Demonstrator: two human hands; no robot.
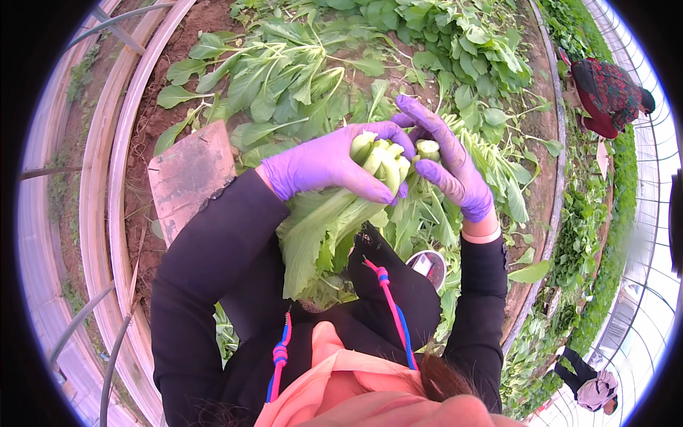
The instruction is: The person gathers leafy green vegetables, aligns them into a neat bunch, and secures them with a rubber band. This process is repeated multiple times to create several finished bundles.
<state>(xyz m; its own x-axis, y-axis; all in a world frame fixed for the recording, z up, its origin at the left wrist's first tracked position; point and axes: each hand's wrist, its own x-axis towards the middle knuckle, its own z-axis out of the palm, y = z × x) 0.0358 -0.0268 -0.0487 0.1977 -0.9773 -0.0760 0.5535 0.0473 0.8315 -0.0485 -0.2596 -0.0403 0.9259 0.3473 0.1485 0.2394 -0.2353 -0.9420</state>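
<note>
My left hand, in a purple glove, is wrapped around a bunch of leafy greens. Pale green stem ends point up at me, and the broad leaves hang down between my knees. My right hand, gloved the same way with soil on the fingers, is close against the bunch. Between its thumb and curled fingers sits the cut end of another leafy green stalk. Part of that grip is hidden behind the fingers.
Cut leafy greens lie ahead, with more heaped greens beyond. A flat worn board is at left, near pale rails. A white-rimmed container stands by my knee. Two people, one bending and one farther off, are at right.
</note>
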